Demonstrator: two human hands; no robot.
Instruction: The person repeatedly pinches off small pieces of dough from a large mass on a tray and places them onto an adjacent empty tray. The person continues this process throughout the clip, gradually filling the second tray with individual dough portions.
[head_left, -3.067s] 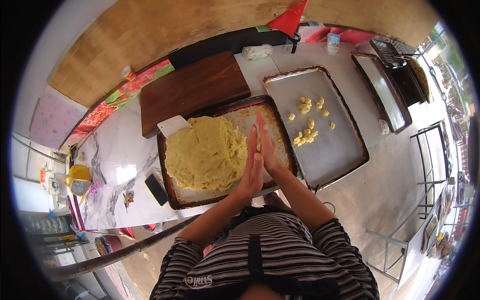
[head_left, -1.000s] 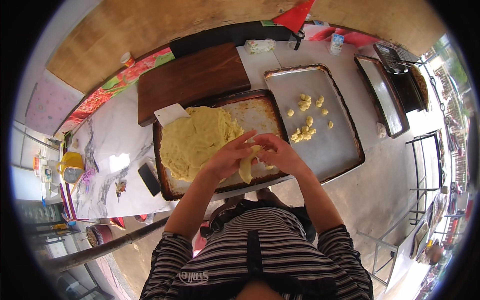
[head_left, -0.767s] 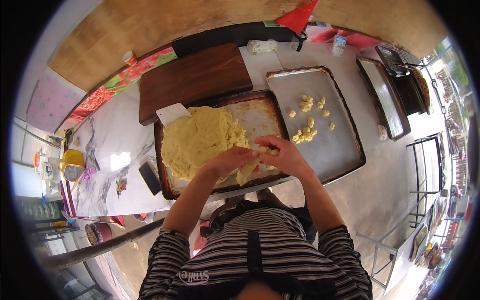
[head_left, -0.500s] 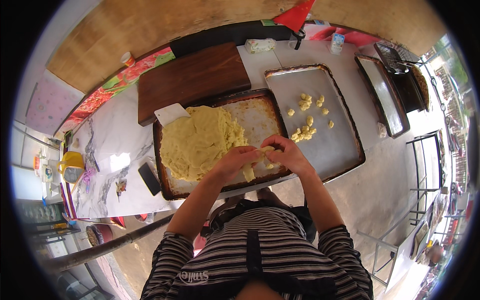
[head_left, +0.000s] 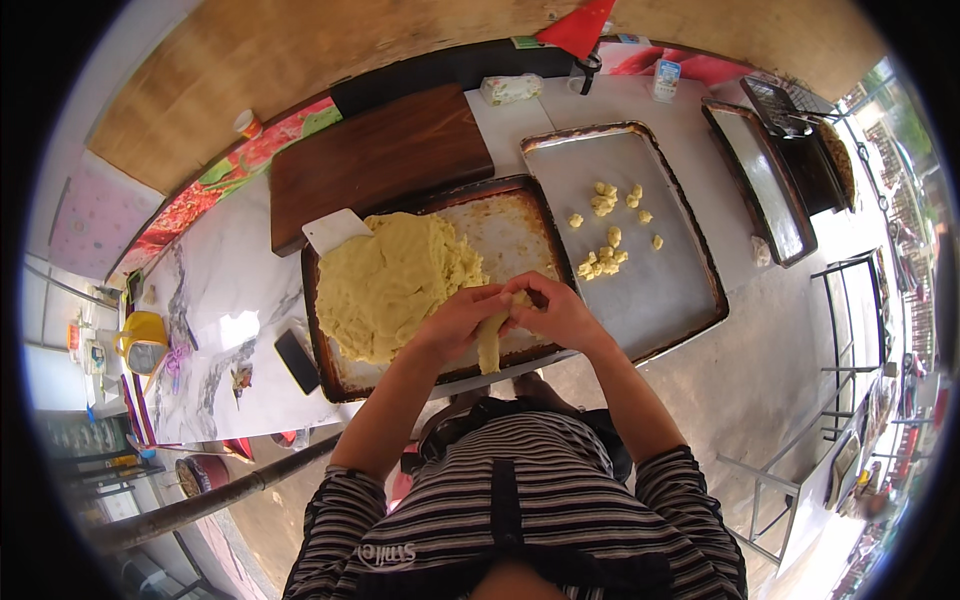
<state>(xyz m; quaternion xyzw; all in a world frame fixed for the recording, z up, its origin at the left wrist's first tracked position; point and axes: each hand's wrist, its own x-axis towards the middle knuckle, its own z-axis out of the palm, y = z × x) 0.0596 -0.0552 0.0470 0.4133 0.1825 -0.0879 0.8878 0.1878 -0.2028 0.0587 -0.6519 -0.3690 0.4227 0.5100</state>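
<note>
A strip of yellow dough (head_left: 489, 345) hangs down from my left hand (head_left: 458, 318), whose fingers are closed round its upper part. My right hand (head_left: 551, 312) meets it, fingertips pinched on dough at the strip's top end. Both hands are over the front right part of a dark-rimmed baking tray (head_left: 505, 222). On that tray's left side lies a big mound of yellow dough (head_left: 390, 285), with a white scraper (head_left: 335, 231) at its far left edge. Small dough pieces (head_left: 603, 262) sit in loose groups on a second baking tray (head_left: 655, 300) to the right.
Behind the trays lies a thick brown wooden board (head_left: 380, 160). A black phone (head_left: 297, 360) is left of the dough tray, and a yellow container (head_left: 145, 335) stands farther left. Another tray (head_left: 765, 180) is at the far right. A tissue pack (head_left: 512, 89) lies at the back.
My hands have drawn closer together, the right one moving left and slightly down. More of the dough strip now hangs below my left hand. The whole view has shifted slightly.
</note>
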